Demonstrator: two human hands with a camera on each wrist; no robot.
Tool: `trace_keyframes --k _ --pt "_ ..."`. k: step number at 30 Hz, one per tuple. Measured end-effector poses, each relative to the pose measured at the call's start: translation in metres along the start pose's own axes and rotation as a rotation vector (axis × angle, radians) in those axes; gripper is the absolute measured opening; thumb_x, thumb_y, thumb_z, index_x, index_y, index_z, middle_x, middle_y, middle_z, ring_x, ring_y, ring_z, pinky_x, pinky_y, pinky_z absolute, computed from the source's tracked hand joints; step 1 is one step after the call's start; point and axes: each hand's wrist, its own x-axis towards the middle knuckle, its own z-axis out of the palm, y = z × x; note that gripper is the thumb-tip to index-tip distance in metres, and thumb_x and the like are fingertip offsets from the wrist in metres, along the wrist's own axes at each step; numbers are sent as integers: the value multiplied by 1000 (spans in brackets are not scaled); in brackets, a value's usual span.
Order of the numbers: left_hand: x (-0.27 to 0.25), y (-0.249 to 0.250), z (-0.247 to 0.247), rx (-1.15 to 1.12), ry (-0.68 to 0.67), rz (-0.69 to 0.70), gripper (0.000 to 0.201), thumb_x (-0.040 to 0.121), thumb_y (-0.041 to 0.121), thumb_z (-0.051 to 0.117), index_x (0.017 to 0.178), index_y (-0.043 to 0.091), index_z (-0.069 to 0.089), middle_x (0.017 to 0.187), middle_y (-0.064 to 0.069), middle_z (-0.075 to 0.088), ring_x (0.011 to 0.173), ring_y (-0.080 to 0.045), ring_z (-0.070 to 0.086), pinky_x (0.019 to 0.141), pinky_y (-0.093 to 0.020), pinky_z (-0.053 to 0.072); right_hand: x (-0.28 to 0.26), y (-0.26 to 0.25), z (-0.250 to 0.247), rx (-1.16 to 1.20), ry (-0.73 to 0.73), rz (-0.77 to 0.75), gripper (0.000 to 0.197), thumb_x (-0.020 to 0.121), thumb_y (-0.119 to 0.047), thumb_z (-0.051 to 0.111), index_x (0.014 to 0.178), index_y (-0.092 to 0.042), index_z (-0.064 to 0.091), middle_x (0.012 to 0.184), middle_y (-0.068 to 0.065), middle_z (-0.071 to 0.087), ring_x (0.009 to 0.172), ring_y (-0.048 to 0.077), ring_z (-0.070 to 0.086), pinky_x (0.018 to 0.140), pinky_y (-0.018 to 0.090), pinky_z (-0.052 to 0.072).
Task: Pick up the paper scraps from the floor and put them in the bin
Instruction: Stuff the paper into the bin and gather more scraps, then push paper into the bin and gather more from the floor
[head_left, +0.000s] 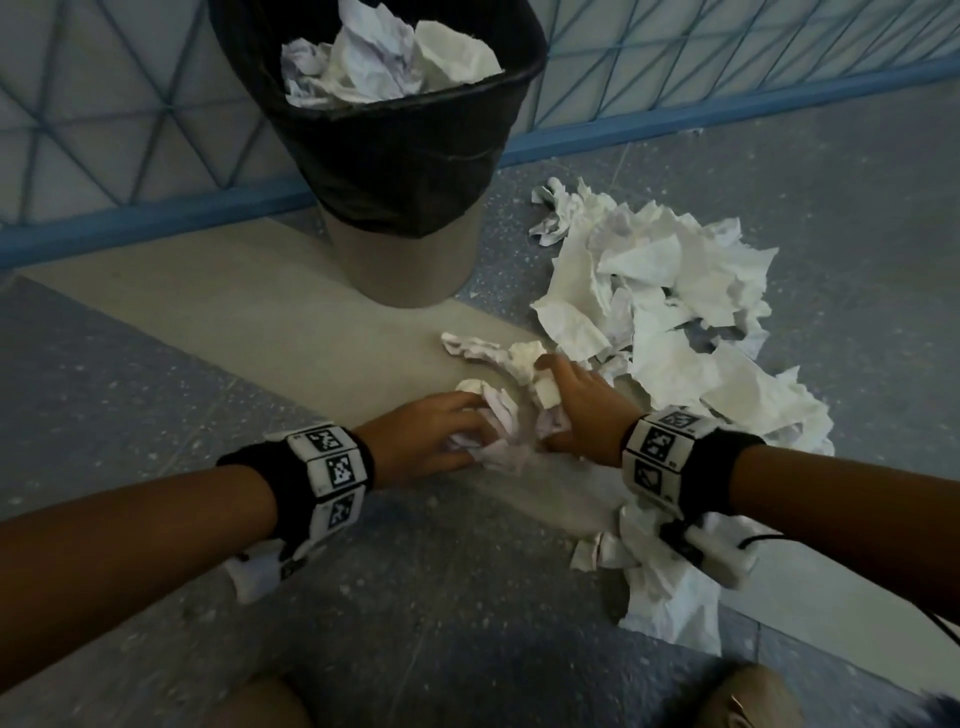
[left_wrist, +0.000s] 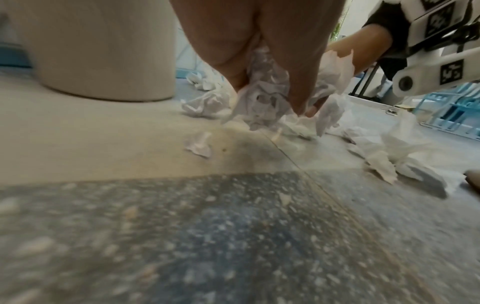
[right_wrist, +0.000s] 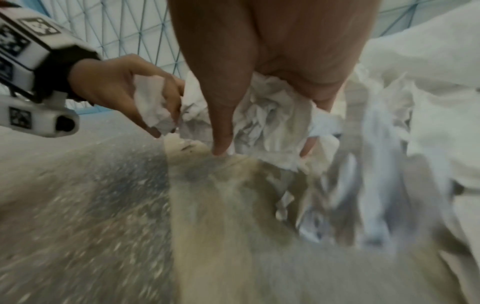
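Both hands are down on the floor in front of the bin (head_left: 400, 218), a grey tub lined with a black bag and holding several crumpled papers (head_left: 379, 57). My left hand (head_left: 441, 431) curls its fingers round a wad of crumpled white paper (left_wrist: 262, 102). My right hand (head_left: 576, 405) grips another bunch of crumpled paper (right_wrist: 267, 121) right beside it, thumb tip touching the floor. A large heap of paper scraps (head_left: 670, 306) lies to the right of the hands. More scraps (head_left: 660, 587) lie under my right wrist.
A blue-framed mesh fence (head_left: 104, 130) runs behind the bin. A small torn scrap (left_wrist: 198, 144) lies on the beige floor strip (head_left: 234, 322). My knees (head_left: 748, 696) show at the bottom edge. A cable (head_left: 769, 540) trails from the right wrist camera.
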Motion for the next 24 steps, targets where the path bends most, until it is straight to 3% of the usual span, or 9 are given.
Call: trace_keyframes --k 2,5,6,9,11,17,19,21,24 --pt "-10 -6 -12 -1 10 -76 40 82 38 48 106 10 64 120 -12 61 108 -9 49 88 -4 34 7 -5 -8 29 9 -25 90 67 -34 78 135 -18 22 140 11 37 126 32 40 102 46 40" --pt "-22 -14 -20 56 -65 -236 46 79 44 45 109 12 59 122 -7 61 109 -21 56 85 -15 36 20 -17 -14 -208 -60 -133 95 70 -37 75 142 -18 16 146 10 26 131 36 31 108 48 34" --pt "-24 -13 -21 87 -107 -281 42 82 41 48 112 13 58 126 -6 58 111 -24 55 88 -19 37 25 -22 -14 -326 -103 -159 97 71 -37 75 143 -18 13 149 10 21 133 38 26 110 49 31" --pt "-30 -8 -20 260 -184 -344 34 89 22 56 124 20 52 146 -2 38 127 -27 39 99 -38 43 38 -37 -13 -556 -172 -187 112 66 -36 79 146 -26 1 155 8 2 138 44 13 109 56 29" --pt "-32 -6 -18 351 -200 -412 37 90 24 54 127 24 49 154 -2 20 134 -28 26 102 -40 41 44 -45 -14 -675 -159 -226 116 66 -35 79 145 -32 -6 157 7 -7 139 45 9 105 57 33" --pt "-33 -16 -9 329 -209 -647 35 95 25 44 130 23 47 158 -7 6 137 -35 20 110 -42 32 69 -67 -13 -822 -144 -367 96 81 -27 64 145 -39 -6 156 8 -23 141 46 0 105 60 35" --pt "-32 -20 -7 329 -222 -638 37 96 23 39 132 18 46 157 -8 12 136 -33 25 110 -38 29 80 -75 -10 -753 -194 -361 86 85 -24 60 145 -37 0 155 10 -26 140 48 0 107 61 30" --pt "-32 -23 -7 284 -163 -614 40 93 21 35 129 11 50 152 -12 29 131 -33 34 108 -36 30 90 -83 -8 -645 -255 -333 69 88 -18 54 144 -29 16 155 14 -19 138 48 7 110 58 27" --pt "-32 -29 -6 220 -82 -605 32 92 10 41 118 5 59 136 -14 50 122 -35 43 104 -44 38 94 -87 -5 -540 -226 -367 41 91 -8 46 133 -8 40 153 18 13 127 39 38 105 47 39"
